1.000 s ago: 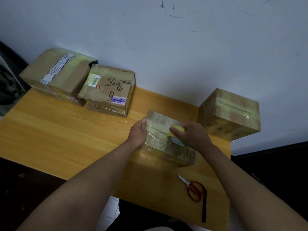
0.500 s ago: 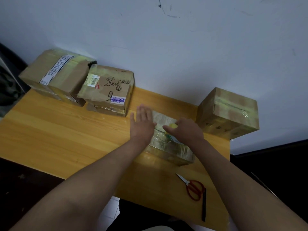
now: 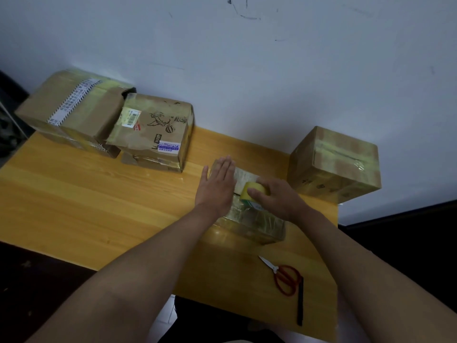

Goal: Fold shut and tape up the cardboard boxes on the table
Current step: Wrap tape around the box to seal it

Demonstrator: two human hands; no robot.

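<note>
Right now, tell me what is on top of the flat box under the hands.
On the flat tape-wrapped cardboard box, the left hand lies flat with straight fingers and the right hand grips a yellow tape roll. The box top beneath both hands is covered.

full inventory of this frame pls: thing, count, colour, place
Table: 1, yellow wood, fills the middle of the view.
Boxes at far left: 2, brown cardboard, touching; large box, printed box to its right.
Box at far right: 1, brown, taped on top.
Flat box: 1, brown, glossy with tape, under both hands.
Tape roll: 1, yellow, on the flat box.
Scissors: 1, red handles, near table edge.
Pen: 1, black, beside the scissors.
Wall: white, scuffed.
Left hand: flat on the flat box.
Right hand: grip on the tape roll.
</note>
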